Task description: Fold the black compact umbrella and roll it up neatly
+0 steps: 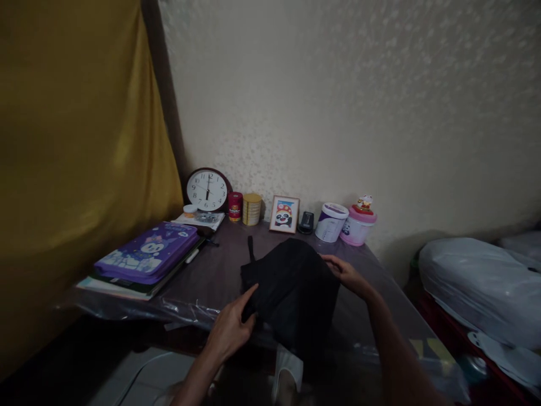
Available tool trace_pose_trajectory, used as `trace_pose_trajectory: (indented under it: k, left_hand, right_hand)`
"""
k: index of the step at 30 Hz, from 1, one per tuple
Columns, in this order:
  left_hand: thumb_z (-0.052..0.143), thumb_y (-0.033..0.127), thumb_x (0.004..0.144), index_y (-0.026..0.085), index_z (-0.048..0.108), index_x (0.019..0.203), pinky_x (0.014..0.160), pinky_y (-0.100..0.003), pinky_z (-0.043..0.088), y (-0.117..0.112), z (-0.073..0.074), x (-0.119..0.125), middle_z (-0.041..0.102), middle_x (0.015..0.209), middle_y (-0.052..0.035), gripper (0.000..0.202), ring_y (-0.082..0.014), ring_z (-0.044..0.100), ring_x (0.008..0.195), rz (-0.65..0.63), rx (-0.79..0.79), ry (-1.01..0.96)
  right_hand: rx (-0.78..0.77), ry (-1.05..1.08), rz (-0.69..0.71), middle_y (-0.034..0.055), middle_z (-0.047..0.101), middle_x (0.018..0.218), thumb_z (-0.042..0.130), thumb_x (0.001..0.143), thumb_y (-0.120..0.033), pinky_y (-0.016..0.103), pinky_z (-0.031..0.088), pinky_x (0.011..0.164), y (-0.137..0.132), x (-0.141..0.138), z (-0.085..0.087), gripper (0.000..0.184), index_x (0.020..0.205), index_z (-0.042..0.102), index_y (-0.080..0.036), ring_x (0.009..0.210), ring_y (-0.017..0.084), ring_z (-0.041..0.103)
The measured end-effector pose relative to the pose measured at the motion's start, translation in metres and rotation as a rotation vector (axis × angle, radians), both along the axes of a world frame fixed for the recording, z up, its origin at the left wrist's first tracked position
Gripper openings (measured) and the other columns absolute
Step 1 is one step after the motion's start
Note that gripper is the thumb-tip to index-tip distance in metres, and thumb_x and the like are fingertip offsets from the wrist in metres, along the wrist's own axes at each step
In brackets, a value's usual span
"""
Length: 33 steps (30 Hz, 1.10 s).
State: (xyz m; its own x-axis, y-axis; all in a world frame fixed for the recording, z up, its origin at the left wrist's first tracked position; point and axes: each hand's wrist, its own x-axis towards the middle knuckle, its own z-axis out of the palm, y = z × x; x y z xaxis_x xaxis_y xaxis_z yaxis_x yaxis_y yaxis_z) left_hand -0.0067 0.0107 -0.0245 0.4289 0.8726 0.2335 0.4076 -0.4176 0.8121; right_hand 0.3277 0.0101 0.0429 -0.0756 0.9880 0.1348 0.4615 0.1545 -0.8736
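The black cloth piece point(291, 293) lies between my two hands on the plastic-covered counter point(215, 270), and its lower end seems to hang over the near edge. From this feed I have the left hand point(233, 324) at its left side, index finger stretched along the fabric and thumb apart below it. The right hand point(346, 276) is at the upper right edge, fingers lightly bent against the cloth with the thumb out of clear sight. I cannot tell whether either hand pinches the fabric or just rests on it.

As for progress, I judge the handling to be under way, not finished. What is done: the piece is on the counter and both hands are at it, on opposite sides. What is left: it is uneven and raised in the middle, with no neat fold or flat, squared shape that I can make out, and a narrow strap point(251, 249) sticks up loose ahead of the left hand. The dim light hides most seams, so I cannot say which face is up.

Well to the left of the left hand sits a purple case point(147, 254); beyond the right hand stands a pink-lidded tub point(357, 228), apart from the cloth.
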Motion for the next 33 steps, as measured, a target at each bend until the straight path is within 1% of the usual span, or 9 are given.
trace_pose_trajectory:
  k: [3,7,9,12,15,19,27,30,33]
  left_hand:
    - [0.049,0.018,0.071,0.028,0.036,0.13,0.093,-0.03,0.04,0.004,-0.002,-0.001,0.056,0.12,0.0016,0.061,-0.017,0.052,0.11,0.018,-0.031,-0.048]
    - [0.049,0.02,0.072,0.025,0.036,0.13,0.093,-0.03,0.041,0.007,-0.003,-0.001,0.057,0.119,0.0001,0.06,-0.0176,0.052,0.11,0.008,-0.086,-0.096]
    - [0.049,0.02,0.072,0.024,0.036,0.131,0.092,-0.029,0.041,0.007,-0.002,-0.001,0.058,0.118,0.0001,0.06,-0.0173,0.053,0.108,0.003,-0.099,-0.093]
    - [0.049,0.018,0.072,0.025,0.036,0.13,0.092,-0.029,0.041,0.006,0.0,-0.001,0.058,0.118,0.0007,0.06,-0.0167,0.053,0.108,0.004,-0.088,-0.064]
    - [0.049,0.018,0.073,0.025,0.037,0.13,0.091,-0.029,0.041,0.004,0.003,-0.002,0.058,0.118,0.0006,0.059,-0.0168,0.053,0.108,0.01,-0.079,-0.042]
    - [0.05,0.018,0.073,0.025,0.037,0.13,0.088,-0.028,0.043,0.003,0.002,0.0,0.06,0.115,-0.0002,0.059,-0.0165,0.055,0.105,0.002,-0.082,-0.018]
    - [0.051,0.02,0.073,0.025,0.037,0.13,0.079,-0.027,0.044,-0.001,0.003,0.002,0.066,0.101,-0.0019,0.059,-0.0173,0.061,0.091,-0.003,-0.066,0.114]
    - [0.05,0.02,0.074,0.025,0.036,0.129,0.08,-0.027,0.044,-0.006,0.005,0.004,0.064,0.106,-0.0022,0.057,-0.0175,0.059,0.095,-0.009,-0.029,0.161]
    - [0.049,0.022,0.075,0.023,0.036,0.13,0.087,-0.028,0.04,-0.01,0.005,0.005,0.059,0.116,-0.0039,0.056,-0.0179,0.055,0.104,-0.006,0.013,0.196]
  right_hand:
    - [-0.028,0.053,0.075,0.0065,0.05,0.126,0.059,0.073,-0.034,0.038,0.038,0.096,-0.005,-0.002,0.003,0.052,0.122,0.044,-0.026,0.116,0.022,0.046]
    - [0.036,0.098,0.113,0.0047,0.033,0.139,0.067,0.068,-0.029,0.037,0.03,0.102,-0.005,-0.008,0.008,0.068,0.128,0.035,-0.03,0.126,0.02,0.032]
    - [0.078,0.069,0.112,0.0044,0.031,0.14,0.067,0.067,-0.03,0.037,0.028,0.104,-0.004,-0.011,0.012,0.065,0.125,0.039,-0.03,0.128,0.021,0.029]
    - [0.134,-0.032,0.085,0.0047,0.029,0.14,0.065,0.068,-0.035,0.039,0.028,0.103,-0.004,-0.018,0.018,0.043,0.109,0.055,-0.027,0.128,0.024,0.029]
    - [0.191,-0.11,0.041,0.0053,0.033,0.139,0.061,0.07,-0.037,0.042,0.03,0.101,-0.006,-0.022,0.024,0.021,0.086,0.064,-0.023,0.124,0.026,0.035]
    - [0.269,-0.106,-0.003,0.0058,0.041,0.133,0.061,0.07,-0.034,0.043,0.029,0.101,-0.004,-0.025,0.026,0.014,0.076,0.063,-0.022,0.122,0.026,0.038]
    - [0.321,0.034,-0.066,0.0087,0.05,0.124,0.06,0.07,-0.04,0.036,0.033,0.098,0.019,-0.045,0.018,0.02,0.074,0.056,-0.021,0.117,0.021,0.044]
    - [0.325,0.042,-0.121,0.0099,0.052,0.12,0.059,0.069,-0.044,0.035,0.034,0.097,0.03,-0.053,0.012,0.025,0.074,0.054,-0.02,0.114,0.021,0.047]
    - [0.309,-0.016,-0.183,0.0101,0.053,0.119,0.058,0.069,-0.046,0.036,0.035,0.095,0.038,-0.057,0.007,0.028,0.076,0.053,-0.02,0.111,0.021,0.049]
